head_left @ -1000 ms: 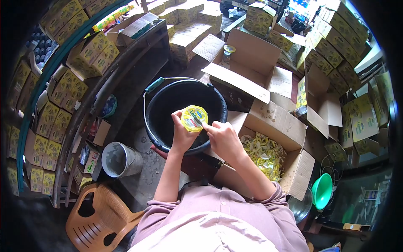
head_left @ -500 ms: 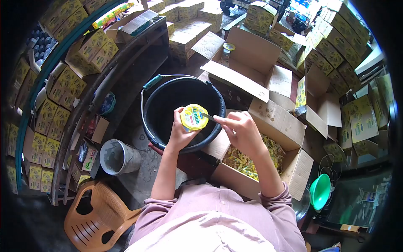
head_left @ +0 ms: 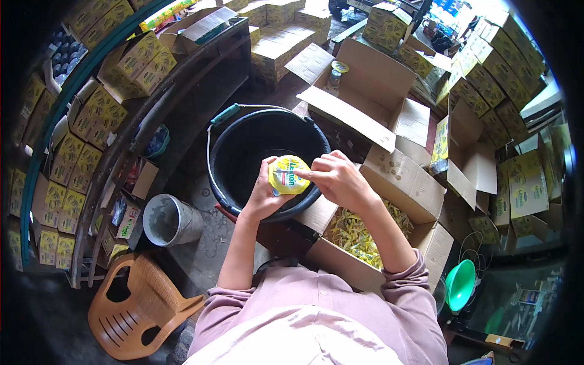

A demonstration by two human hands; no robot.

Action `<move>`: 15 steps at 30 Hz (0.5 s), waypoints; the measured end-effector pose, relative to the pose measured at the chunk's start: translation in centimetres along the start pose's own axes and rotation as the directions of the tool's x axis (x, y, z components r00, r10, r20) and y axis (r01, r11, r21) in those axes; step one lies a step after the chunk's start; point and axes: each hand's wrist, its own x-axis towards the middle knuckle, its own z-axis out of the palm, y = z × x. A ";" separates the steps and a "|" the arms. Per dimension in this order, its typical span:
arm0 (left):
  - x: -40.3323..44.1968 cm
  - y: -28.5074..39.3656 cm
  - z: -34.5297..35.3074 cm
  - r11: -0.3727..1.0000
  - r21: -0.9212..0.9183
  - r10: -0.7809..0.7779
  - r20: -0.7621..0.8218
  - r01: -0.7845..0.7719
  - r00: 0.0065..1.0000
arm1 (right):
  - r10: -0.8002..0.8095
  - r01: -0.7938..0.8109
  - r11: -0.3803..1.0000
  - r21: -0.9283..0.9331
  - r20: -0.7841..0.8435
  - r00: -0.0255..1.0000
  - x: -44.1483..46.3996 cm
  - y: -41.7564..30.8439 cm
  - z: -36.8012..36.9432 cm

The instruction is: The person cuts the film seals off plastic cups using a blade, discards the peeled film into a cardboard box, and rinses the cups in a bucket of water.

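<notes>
My left hand [head_left: 260, 199] is closed around a lemon-labelled plastic cup [head_left: 292, 185] with a yellow and white lid, its top tilted up towards me. From the right, my right hand [head_left: 342, 182] reaches over the lid with the index finger extended onto it. It grips what looks like a small knife [head_left: 282, 174]; the thin grey blade lies across the lid and the fingers hide the handle. Both hands are above the near side of a black bucket [head_left: 226, 159], whose dark inside shows little detail.
An open carton [head_left: 426, 204] of yellow wrappers or scraps stands right of the bucket. Behind it, another open carton [head_left: 377, 76] holds a lidded cup [head_left: 336, 76]. A grey bucket [head_left: 193, 222] and brown chair [head_left: 143, 304] are at left, a green bowl [head_left: 460, 285] at right.
The blade has moved from the lid's right edge across its face, and my right hand has come closer to the cup. The cup has shifted slightly right and turned. The view has moved a little.
</notes>
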 end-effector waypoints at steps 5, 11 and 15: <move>0.0 -0.8 -0.3 0.999 0.052 -0.006 0.033 0.004 0.999 | -0.022 0.023 1.000 -0.017 0.032 0.999 0.2 0.2 -0.3; 0.0 -0.5 -0.1 0.994 0.106 0.004 0.015 -0.006 1.000 | -0.033 0.037 0.998 -0.049 0.066 0.997 0.1 0.8 -0.4; 0.1 -0.3 -0.1 0.988 0.153 -0.004 0.006 0.003 1.000 | -0.022 0.034 0.993 -0.115 0.107 0.994 0.1 0.9 -0.4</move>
